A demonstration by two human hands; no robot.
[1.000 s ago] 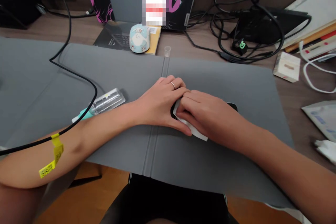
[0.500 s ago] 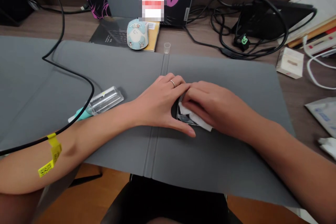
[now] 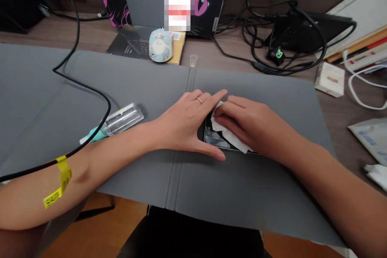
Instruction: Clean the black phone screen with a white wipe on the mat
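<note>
A dark glossy phone [image 3: 214, 139] lies flat on the grey desk mat [image 3: 236, 185], mostly covered by my hands. My right hand [image 3: 246, 123] has its fingers curled round a crumpled white tissue [image 3: 234, 138], which is pressed against the phone's screen. At the phone's left end rests my left hand [image 3: 193, 123], wearing a ring, with index finger and thumb stretched apart around that end. Left of my left hand, beside the forearm, sits a clear plastic case with a teal end [image 3: 125, 119].
A laptop [image 3: 208, 12] stands at the back, with a patterned mouse [image 3: 161, 46] and a small clear cup [image 3: 193, 61] before it. Coiled black cables [image 3: 256, 64] and a small white box [image 3: 330, 80] are at right. A black cable [image 3: 104, 96] crosses my left forearm.
My right hand has slid slightly right with the tissue, uncovering more of the phone's left part. My left index finger now points out straighter. The whole view has shifted a little.
</note>
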